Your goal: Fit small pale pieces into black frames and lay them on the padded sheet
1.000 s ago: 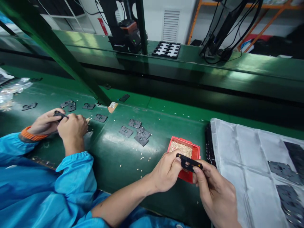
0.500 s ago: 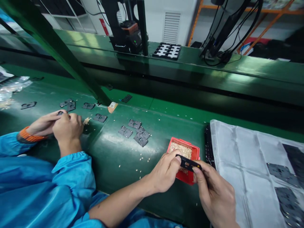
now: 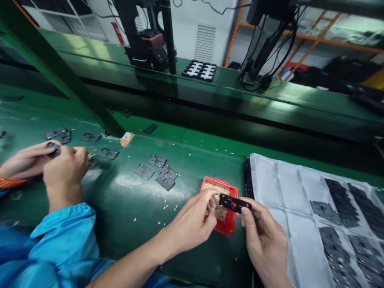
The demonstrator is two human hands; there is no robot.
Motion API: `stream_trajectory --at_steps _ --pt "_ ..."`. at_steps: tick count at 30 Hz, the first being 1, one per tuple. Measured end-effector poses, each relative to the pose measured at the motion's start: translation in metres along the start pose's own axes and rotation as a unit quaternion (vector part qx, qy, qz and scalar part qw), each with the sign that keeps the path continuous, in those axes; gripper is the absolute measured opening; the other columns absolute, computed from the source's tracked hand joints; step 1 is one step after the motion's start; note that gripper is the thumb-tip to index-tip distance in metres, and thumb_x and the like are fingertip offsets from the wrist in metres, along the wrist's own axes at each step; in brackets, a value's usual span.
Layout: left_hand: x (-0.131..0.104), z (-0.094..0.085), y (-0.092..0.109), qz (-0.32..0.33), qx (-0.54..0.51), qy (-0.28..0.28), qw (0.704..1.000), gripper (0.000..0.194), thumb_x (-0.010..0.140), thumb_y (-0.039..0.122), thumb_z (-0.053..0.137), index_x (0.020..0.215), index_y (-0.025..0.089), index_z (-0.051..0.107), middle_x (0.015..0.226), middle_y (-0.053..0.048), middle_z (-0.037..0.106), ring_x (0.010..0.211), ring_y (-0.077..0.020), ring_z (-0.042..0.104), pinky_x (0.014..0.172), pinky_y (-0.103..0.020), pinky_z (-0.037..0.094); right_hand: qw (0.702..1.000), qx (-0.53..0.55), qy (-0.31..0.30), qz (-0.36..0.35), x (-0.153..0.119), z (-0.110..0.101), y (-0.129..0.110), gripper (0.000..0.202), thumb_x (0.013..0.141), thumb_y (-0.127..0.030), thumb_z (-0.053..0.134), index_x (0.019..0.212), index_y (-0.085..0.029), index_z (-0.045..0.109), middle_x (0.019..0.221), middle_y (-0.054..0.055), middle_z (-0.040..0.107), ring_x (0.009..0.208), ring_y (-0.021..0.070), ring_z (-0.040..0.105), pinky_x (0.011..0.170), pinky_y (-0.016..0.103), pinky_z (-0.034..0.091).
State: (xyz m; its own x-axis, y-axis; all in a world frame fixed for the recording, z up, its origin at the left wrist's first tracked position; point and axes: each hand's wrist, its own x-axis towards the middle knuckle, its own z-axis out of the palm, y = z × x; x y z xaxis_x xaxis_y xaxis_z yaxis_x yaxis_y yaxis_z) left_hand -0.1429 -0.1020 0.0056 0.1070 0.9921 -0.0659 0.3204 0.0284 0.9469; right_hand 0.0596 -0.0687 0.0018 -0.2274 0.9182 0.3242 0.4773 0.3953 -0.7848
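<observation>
My right hand [image 3: 265,238] pinches a flat black plastic part [image 3: 235,203] by its right end, between thumb and fingers. The part has cut-outs and small yellow spots, and it is held over a red box [image 3: 230,229]. Beside the part's left end is my left hand [image 3: 198,218], its thumb and fingertips pressed together. Whatever those fingertips may hold is hidden. Many tiny tan pieces [image 3: 221,215] lie in the box below.
On the left, a co-worker's hands [image 3: 64,170] hold a similar part. Several dark parts [image 3: 165,181] and scattered chips lie on the green bench [image 3: 126,208]. A white-lined tray [image 3: 271,182] with rows of parts is at right. A green post [image 3: 75,92] slants across the left.
My left fingers have come off the left end of the black part and moved slightly away. The right hand still grips it. The whole view has shifted a little to the right.
</observation>
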Motion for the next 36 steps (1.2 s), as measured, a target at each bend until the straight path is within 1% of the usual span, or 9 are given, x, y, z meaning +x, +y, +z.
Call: stream_trajectory --at_steps 1,3,6,9,12,19,26,31,36 --pt "-0.001 0.001 0.0 0.012 -0.002 -0.001 1.0 0.029 0.099 0.015 0.052 0.126 0.023 0.053 0.11 -0.004 0.066 0.097 -0.0191 0.061 0.089 -0.032 0.045 1.0 0.013 -0.005 0.007 0.0 0.0 -0.001 0.018 0.105 -0.025 0.061 0.118 -0.025 0.073 0.1 0.004 0.08 0.084 0.0181 0.079 0.079 0.027 0.064" --pt "-0.001 0.005 -0.001 0.022 -0.022 -0.006 1.0 0.015 0.106 0.026 0.048 0.118 0.021 0.056 0.108 -0.005 0.066 0.097 -0.0196 0.061 0.089 -0.033 0.045 0.999 0.034 -0.014 0.02 -0.001 0.001 -0.004 0.019 0.105 -0.026 0.061 0.119 -0.025 0.074 0.101 0.005 0.079 0.084 0.0179 0.078 0.077 0.027 0.063" --pt "0.0 0.014 -0.002 0.011 -0.079 -0.019 0.997 0.031 0.112 0.038 0.036 0.091 0.021 0.05 0.083 -0.001 0.06 0.076 -0.0165 0.057 0.077 -0.032 0.044 0.998 0.051 -0.004 0.031 -0.003 0.003 -0.009 0.016 0.105 -0.027 0.061 0.112 -0.025 0.075 0.087 0.002 0.074 0.066 0.0132 0.068 0.061 0.022 0.056" --pt "-0.002 0.018 -0.001 0.003 -0.147 -0.049 0.988 0.036 0.114 0.045 0.032 0.09 0.021 0.044 0.071 0.004 0.053 0.063 -0.0129 0.05 0.068 -0.029 0.041 0.997 0.067 0.017 0.038 -0.005 0.003 -0.014 0.016 0.105 -0.028 0.061 0.105 -0.025 0.077 0.069 -0.003 0.062 0.052 0.01 0.053 0.049 0.02 0.045" --pt "-0.006 0.02 -0.001 0.006 -0.172 -0.054 0.984 0.037 0.114 0.049 0.033 0.09 0.022 0.042 0.069 0.005 0.047 0.06 -0.0115 0.044 0.064 -0.028 0.037 0.995 0.09 0.026 0.047 -0.005 0.003 -0.016 0.017 0.105 -0.029 0.061 0.102 -0.024 0.077 0.063 -0.004 0.055 0.05 0.01 0.048 0.047 0.02 0.04" --pt "-0.008 0.018 -0.003 0.008 -0.159 -0.08 0.984 0.036 0.114 0.049 0.032 0.095 0.021 0.044 0.077 0.003 0.049 0.067 -0.0126 0.043 0.066 -0.028 0.037 0.989 0.127 0.032 0.066 -0.005 0.003 -0.016 0.02 0.105 -0.032 0.062 0.096 -0.022 0.077 0.067 -0.002 0.059 0.053 0.0104 0.05 0.049 0.021 0.04" --pt "-0.011 0.013 0.007 -0.003 -0.096 -0.085 0.992 0.035 0.113 0.047 0.029 0.095 0.022 0.044 0.082 0.0 0.052 0.074 -0.0164 0.048 0.07 -0.031 0.041 0.978 0.178 0.041 0.097 -0.007 0.003 -0.016 0.027 0.104 -0.037 0.064 0.086 -0.019 0.073 0.066 -0.002 0.058 0.048 0.0079 0.046 0.043 0.018 0.037" --pt "-0.011 0.014 0.012 -0.007 -0.091 -0.102 0.991 0.03 0.113 0.043 0.032 0.094 0.022 0.043 0.083 0.0 0.052 0.075 -0.0167 0.048 0.07 -0.031 0.04 0.974 0.174 0.081 0.12 -0.01 0.005 -0.009 0.03 0.099 -0.041 0.07 0.079 -0.019 0.072 0.071 0.001 0.064 0.058 0.0119 0.058 0.05 0.02 0.046" --pt "-0.009 0.023 0.008 -0.015 -0.153 -0.044 0.987 0.027 0.11 0.03 0.034 0.084 0.023 0.039 0.072 0.004 0.043 0.065 -0.0133 0.041 0.061 -0.028 0.032 0.958 0.209 0.097 0.173 -0.017 0.011 -0.009 0.029 0.099 -0.044 0.071 0.084 -0.019 0.07 0.066 -0.003 0.058 0.044 0.0072 0.047 0.04 0.018 0.037"
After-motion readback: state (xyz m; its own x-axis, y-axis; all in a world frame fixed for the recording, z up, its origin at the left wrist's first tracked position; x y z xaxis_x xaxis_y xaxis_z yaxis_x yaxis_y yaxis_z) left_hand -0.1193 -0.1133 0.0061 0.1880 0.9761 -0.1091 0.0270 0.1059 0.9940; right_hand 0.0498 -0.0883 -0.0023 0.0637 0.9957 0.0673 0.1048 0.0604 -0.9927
